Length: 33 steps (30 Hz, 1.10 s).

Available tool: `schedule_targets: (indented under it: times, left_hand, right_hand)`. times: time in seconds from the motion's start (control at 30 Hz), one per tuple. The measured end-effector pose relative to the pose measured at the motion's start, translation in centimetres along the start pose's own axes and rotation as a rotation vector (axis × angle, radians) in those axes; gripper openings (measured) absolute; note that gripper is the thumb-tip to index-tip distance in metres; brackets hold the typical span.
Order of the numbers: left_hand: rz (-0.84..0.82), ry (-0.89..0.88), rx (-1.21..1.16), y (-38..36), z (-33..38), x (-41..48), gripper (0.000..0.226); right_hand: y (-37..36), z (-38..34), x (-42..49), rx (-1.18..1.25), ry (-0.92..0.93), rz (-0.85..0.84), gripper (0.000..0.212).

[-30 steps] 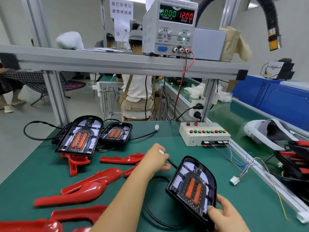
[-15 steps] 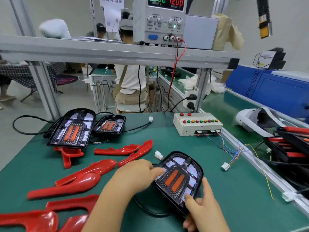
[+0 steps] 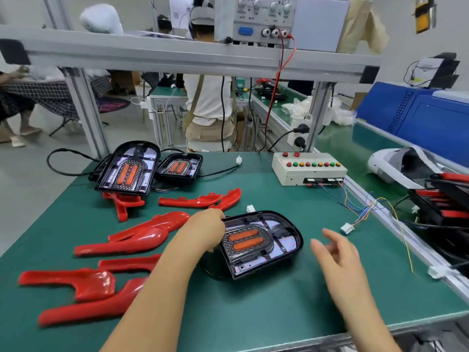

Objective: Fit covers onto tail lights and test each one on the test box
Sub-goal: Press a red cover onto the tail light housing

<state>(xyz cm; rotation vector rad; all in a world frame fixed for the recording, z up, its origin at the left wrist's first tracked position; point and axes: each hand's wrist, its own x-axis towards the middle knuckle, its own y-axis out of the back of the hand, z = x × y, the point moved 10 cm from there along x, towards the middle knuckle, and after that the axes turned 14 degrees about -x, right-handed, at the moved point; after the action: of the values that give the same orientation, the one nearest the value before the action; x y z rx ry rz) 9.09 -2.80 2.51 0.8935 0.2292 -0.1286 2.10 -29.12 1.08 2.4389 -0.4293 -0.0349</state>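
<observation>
The tail light (image 3: 261, 243) lies flat on the green table (image 3: 279, 313), in front of the test box (image 3: 308, 168). The left hand (image 3: 205, 231) grips the light's edge on the side far from the box. The right hand (image 3: 337, 252) hovers on the nearer side, fingers spread and holding nothing.

We take the tail light (image 3: 261, 243), lying face up on the green table (image 3: 253, 313), as our mark. Our left hand (image 3: 205, 229) grips its left rim, fingers curled over the edge. Our right hand (image 3: 337, 252) hovers to its right, apart from it, fingers spread and loose, somewhat blurred. Left of it lie several red covers (image 3: 142, 237). Behind it to the left sit a second light (image 3: 129, 168) and a smaller third light (image 3: 179, 168). Behind it to the right stands the test box (image 3: 308, 168) with its row of coloured buttons. A white connector (image 3: 347, 228) on thin wires lies further right.
</observation>
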Motion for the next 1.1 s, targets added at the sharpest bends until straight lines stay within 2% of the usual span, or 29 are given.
schedule_targets:
  times: [0.03,0.1,0.17,0.3,0.37,0.43,0.5,0.57,0.63,0.87,1.0,1.1]
  left_hand:
    - [-0.009,0.0,0.006,0.0,-0.1,0.0,0.053]
    - [-0.027,-0.014,-0.011,0.0,-0.2,0.2,0.053]
    - [-0.044,-0.047,-0.004,-0.1,0.0,0.3,0.048]
    - [-0.063,-0.097,-0.047,0.9,-0.4,0.0,0.037]
    - [0.027,-0.089,-0.004,3.8,-1.8,-0.2,0.03]
    - [0.14,0.002,0.194,7.9,-4.7,-0.7,0.029]
    - [0.103,0.185,0.387,10.5,-8.8,-1.7,0.035]
    - [0.032,0.344,0.479,11.4,-12.3,-2.9,0.042]
    - [0.004,0.383,0.558,11.1,-14.0,-3.3,0.042]
    - [0.069,0.227,0.534,9.6,-14.0,-2.4,0.037]
    - [0.176,0.14,0.374,11.1,-12.0,-2.9,0.033]
    - [0.304,0.0,0.141,12.1,-7.9,-4.3,0.028]
  right_hand:
    - [-0.4,0.1,1.2,-0.023,-0.02,-0.051,0.042]
    - [-2.8,0.1,3.0,-0.038,-0.102,-0.273,0.049]
    - [-4.8,-0.3,4.1,-0.063,-0.135,-0.425,0.052]
    - [-7.0,-1.5,5.3,-0.13,-0.077,-0.585,0.035]
    - [-7.6,-1.3,5.3,-0.065,-0.109,-0.601,0.032]
    - [-8.1,-1.0,4.9,0.072,-0.161,-0.619,0.03]
    - [-8.7,-0.8,4.4,0.21,-0.173,-0.642,0.028]
    - [-8.9,-0.7,4.0,0.3,-0.176,-0.641,0.029]
    - [-9.2,-0.8,3.6,0.361,-0.193,-0.637,0.032]
    - [-9.2,-0.5,2.5,0.467,-0.246,-0.625,0.029]
    - [-9.2,-0.7,1.9,0.553,-0.295,-0.641,0.026]
    - [-9.3,-0.9,1.6,0.62,-0.338,-0.66,0.025]
